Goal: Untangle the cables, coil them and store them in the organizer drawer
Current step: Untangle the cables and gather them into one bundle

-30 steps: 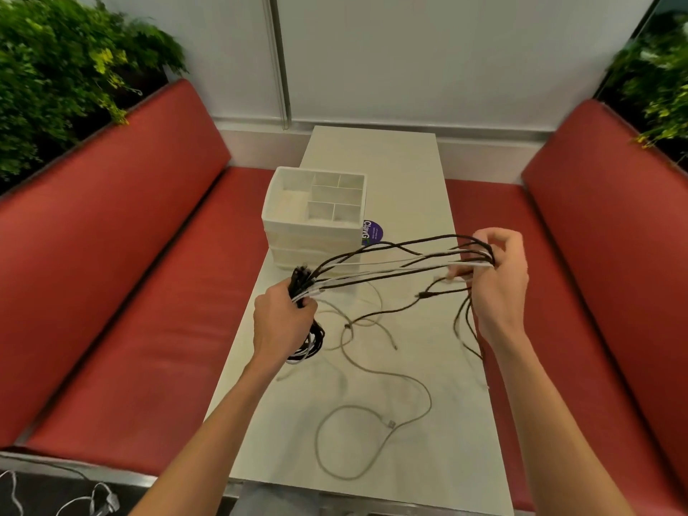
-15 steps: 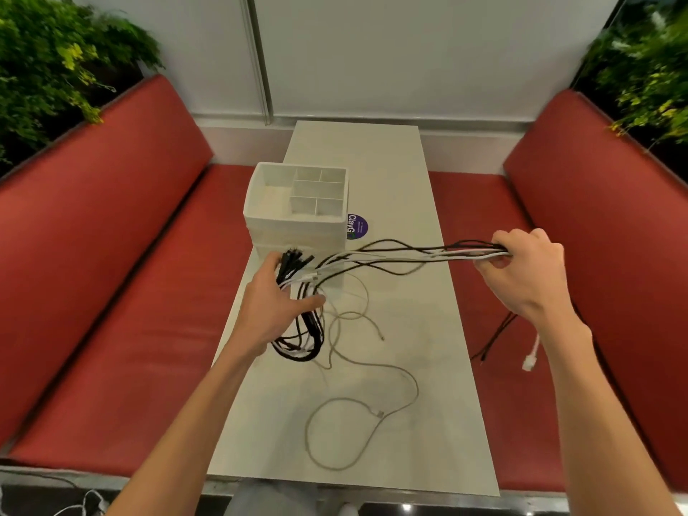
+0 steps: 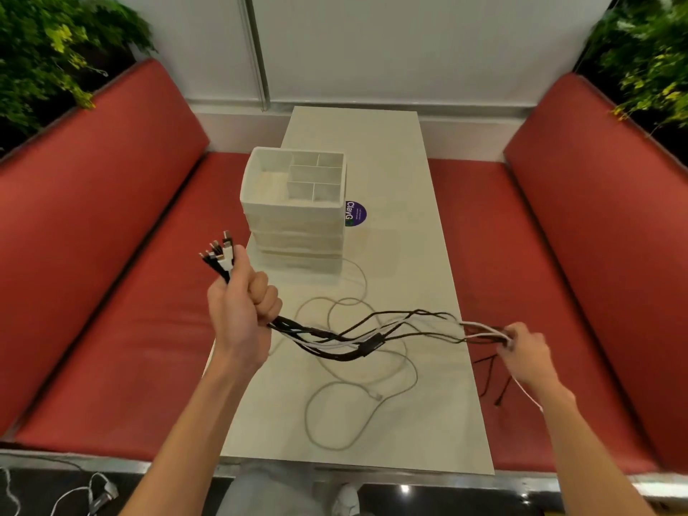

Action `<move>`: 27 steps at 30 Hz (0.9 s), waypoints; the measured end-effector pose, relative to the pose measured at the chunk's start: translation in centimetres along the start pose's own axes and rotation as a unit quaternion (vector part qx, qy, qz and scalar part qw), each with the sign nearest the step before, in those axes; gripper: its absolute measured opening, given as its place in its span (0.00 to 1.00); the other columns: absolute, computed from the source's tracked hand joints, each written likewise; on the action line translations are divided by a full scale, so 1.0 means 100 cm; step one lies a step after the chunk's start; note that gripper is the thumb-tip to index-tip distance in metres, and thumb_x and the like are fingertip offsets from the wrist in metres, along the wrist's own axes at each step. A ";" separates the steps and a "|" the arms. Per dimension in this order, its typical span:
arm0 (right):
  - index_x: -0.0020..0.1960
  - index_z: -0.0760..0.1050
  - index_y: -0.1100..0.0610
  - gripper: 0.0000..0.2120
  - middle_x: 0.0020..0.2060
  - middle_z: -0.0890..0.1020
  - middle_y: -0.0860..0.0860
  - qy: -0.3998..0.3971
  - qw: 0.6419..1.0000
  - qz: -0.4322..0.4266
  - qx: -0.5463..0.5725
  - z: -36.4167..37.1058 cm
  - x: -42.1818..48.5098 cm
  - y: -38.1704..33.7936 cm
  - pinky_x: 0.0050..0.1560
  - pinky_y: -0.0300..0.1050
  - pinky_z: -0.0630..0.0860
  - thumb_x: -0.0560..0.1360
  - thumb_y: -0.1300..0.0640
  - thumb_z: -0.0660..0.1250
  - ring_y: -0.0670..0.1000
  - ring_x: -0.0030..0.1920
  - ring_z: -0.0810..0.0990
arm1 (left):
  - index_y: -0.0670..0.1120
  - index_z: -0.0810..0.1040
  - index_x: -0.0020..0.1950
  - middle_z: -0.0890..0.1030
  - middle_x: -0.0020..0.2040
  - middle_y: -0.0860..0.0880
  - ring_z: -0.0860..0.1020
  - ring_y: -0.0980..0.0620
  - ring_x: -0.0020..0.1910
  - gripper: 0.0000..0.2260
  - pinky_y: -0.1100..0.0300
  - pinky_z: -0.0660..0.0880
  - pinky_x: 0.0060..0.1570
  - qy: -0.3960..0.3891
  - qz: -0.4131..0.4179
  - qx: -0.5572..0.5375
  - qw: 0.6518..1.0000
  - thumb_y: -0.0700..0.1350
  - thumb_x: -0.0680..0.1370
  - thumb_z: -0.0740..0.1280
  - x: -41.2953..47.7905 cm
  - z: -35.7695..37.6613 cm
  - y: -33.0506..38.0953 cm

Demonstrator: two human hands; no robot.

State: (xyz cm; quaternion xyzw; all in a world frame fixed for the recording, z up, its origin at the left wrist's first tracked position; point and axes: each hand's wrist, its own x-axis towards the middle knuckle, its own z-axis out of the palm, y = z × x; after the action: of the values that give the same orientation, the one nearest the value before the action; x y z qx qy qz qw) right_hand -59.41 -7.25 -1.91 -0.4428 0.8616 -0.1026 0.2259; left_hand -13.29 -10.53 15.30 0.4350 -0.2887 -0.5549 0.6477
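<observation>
Gripping one bundle of cables (image 3: 335, 340) between us, we clench our left hand (image 3: 242, 310) around its plug ends, which jut past our fingers (image 3: 266, 296), while our right hand (image 3: 525, 351) pinches the loose tails, stretched above the tabletop (image 3: 428, 255). Below our fingers lies a grey cable (image 3: 357, 415), looped. Beyond our left fingers stands the white organizer (image 3: 294, 217).

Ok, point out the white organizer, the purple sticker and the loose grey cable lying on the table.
white organizer (image 3: 294, 214), head view, on its front wall.
purple sticker (image 3: 356, 214), head view, on its middle.
grey cable (image 3: 411, 381), head view, on the loop's right side, flat on the table.
</observation>
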 end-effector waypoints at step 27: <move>0.64 0.78 0.51 0.15 0.56 0.82 0.52 0.012 0.849 -0.488 -0.202 0.231 -0.106 -0.291 0.60 0.57 0.71 0.81 0.65 0.66 0.60 0.61 0.78 | 0.52 0.52 0.38 0.50 0.32 0.51 0.48 0.53 0.29 0.26 0.55 0.47 0.29 0.105 -0.140 -0.024 0.984 0.54 0.86 0.66 -0.059 -0.103 -0.051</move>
State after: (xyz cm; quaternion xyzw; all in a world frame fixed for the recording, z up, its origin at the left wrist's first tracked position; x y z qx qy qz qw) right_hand -22.10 -15.23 -8.04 -0.8409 0.5389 -0.0292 0.0418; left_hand -8.13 -2.37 6.80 0.5108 -0.1420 -0.5984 0.6007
